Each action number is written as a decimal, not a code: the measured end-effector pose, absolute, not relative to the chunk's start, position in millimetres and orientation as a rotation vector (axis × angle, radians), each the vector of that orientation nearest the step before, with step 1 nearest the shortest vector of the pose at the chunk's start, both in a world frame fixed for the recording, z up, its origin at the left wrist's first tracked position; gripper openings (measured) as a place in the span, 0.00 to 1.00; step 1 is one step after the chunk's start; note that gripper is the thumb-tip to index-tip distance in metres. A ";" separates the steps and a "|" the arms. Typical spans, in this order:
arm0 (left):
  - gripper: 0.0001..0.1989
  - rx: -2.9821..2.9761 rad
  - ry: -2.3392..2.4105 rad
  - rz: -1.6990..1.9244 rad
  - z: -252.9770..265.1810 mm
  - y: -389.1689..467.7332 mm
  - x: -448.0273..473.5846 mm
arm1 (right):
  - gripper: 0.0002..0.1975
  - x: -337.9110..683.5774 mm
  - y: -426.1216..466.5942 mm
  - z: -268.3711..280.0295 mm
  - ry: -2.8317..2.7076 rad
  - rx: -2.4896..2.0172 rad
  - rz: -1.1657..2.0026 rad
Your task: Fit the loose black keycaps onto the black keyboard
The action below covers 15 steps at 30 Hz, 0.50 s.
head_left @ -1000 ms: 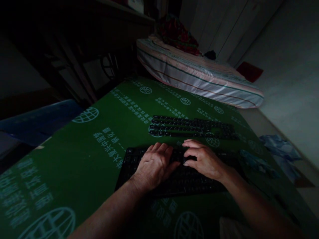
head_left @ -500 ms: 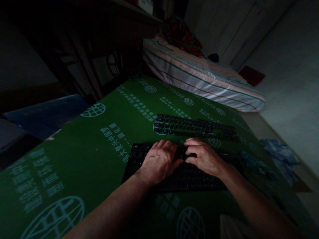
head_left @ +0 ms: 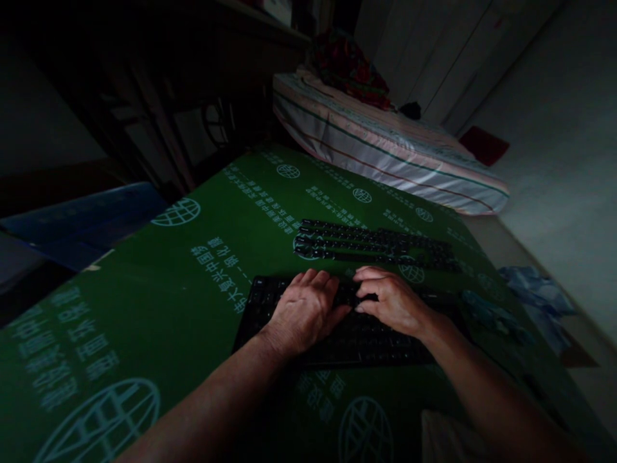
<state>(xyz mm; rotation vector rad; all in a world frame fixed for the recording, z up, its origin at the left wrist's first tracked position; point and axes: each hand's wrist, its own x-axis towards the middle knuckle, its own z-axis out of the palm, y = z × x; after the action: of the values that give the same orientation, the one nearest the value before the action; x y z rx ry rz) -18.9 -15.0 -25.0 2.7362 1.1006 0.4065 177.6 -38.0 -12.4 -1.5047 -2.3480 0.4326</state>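
A black keyboard (head_left: 337, 350) lies on the green printed tabletop (head_left: 193, 334) in front of me. My left hand (head_left: 308, 305) rests on its upper middle, palm down, thumb apart from the bent fingers. Just to the right, my right hand (head_left: 388, 299) reaches onto the keyboard from the side, its fingers curved with gaps between them. I see nothing held in either hand, though shadow hides the spot between the fingertips. Beyond the keyboard, loose black keycaps (head_left: 337, 239) lie in several rows on the table.
Right of the keyboard is a crumpled bluish item (head_left: 496, 315). A striped mattress (head_left: 385, 145) stands behind the table, with red patterned cloth (head_left: 349, 71) on it. A blue flat thing (head_left: 91, 215) sits past the left edge. Pale blue cloth (head_left: 535, 296) lies beyond the right edge.
The whole view has shifted slightly, so everything appears a little further left. Both hands stay in nearly the same place on the keyboard.
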 end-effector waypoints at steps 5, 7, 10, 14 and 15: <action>0.17 2.754 1.105 0.400 -26.0 -14.8 -18.8 | 0.05 179.1 -39.9 -16.1 -2.297 -1.499 0.445; 0.18 2.757 1.106 0.389 -26.7 -14.4 -19.1 | 0.05 179.6 -41.0 -18.0 -2.290 -1.482 0.434; 0.19 2.757 1.103 0.379 -27.2 -14.0 -19.4 | 0.05 179.5 -42.4 -19.3 -2.283 -1.475 0.423; 0.19 2.758 1.103 0.382 -27.6 -14.3 -19.1 | 0.06 178.6 -44.0 -18.3 -2.275 -1.503 0.444; 0.19 2.759 1.104 0.384 -27.7 -14.4 -19.0 | 0.06 178.4 -44.3 -17.9 -2.274 -1.509 0.450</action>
<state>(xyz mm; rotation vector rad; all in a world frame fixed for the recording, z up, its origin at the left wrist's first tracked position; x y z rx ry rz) -19.0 -14.4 -27.7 2.7592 1.1043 0.3839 178.4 -44.3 -17.9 -1.5092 -2.2736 0.4496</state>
